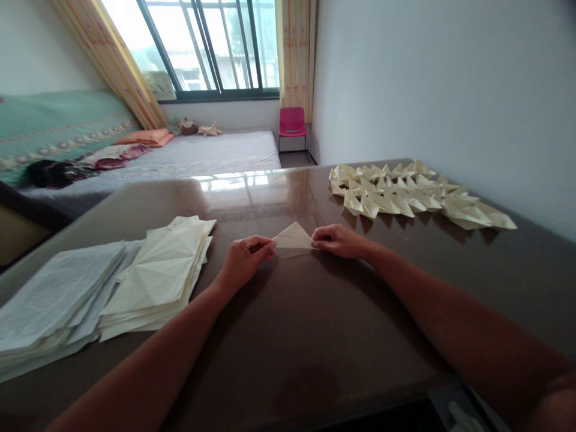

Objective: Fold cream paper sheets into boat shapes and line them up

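Note:
A cream folded paper (294, 236), triangular with its peak pointing away from me, is stretched between my two hands over the brown table. My left hand (246, 257) pinches its left corner between thumb and fingers. At the opposite corner, my right hand (337, 241) has its fingers closed on the paper. To the left lies a stack of creased cream paper sheets (164, 264), fanned unevenly. Several folded paper boats (396, 195) stand in rows at the far right of the table.
A pile of thin greyish sheets (58, 294) lies at the table's left, partly beneath the creased stack. The glossy brown table (288, 336) reaches toward a bed (234, 147) and a pink chair (293, 123). A white wall (427, 78) runs along the right.

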A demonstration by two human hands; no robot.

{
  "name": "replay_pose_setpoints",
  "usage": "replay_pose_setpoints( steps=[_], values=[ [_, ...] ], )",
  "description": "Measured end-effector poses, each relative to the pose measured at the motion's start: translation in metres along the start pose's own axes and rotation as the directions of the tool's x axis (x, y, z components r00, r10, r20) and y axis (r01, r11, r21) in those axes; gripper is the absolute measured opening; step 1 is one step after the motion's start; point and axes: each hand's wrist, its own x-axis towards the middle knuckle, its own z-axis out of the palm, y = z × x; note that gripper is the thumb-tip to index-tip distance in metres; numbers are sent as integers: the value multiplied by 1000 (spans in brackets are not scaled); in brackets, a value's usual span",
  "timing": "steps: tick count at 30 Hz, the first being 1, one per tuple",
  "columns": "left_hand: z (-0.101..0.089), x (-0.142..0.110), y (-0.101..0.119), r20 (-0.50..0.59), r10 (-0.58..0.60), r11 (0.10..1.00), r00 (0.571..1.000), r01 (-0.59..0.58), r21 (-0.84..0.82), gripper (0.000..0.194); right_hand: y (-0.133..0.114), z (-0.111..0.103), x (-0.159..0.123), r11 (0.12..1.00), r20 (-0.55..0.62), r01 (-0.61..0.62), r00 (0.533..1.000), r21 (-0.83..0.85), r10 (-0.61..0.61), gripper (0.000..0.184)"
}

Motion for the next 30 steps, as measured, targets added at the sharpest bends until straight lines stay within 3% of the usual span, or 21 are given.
replay_pose_setpoints(
  steps=[4, 7, 13, 19, 30],
  values=[
    [0, 0, 1, -44, 13, 996, 999, -17, -84, 28, -3, 5, -1, 999, -33, 24, 999, -42, -25, 22],
    [-1, 1, 1, -13, 14, 992, 1000, -15, -124, 31, -6, 7, -1, 996, -63, 45, 997, -79, -50, 22],
    [-5, 1, 8, 32, -7, 1000, 999, 7, 7, 25, -10, 11, -1, 986, -112, 98, 987, -131, -113, 29],
    [-4, -1, 9, 81, -8, 1000, 997, 9, -7, 27, -15, 12, -1, 971, -132, 73, 986, -226, -105, 36],
    [-4, -4, 15, 161, -50, 990, 986, 70, -118, 26, -14, 5, -1, 994, 58, 108, 992, -5, -108, 43]
  ],
)
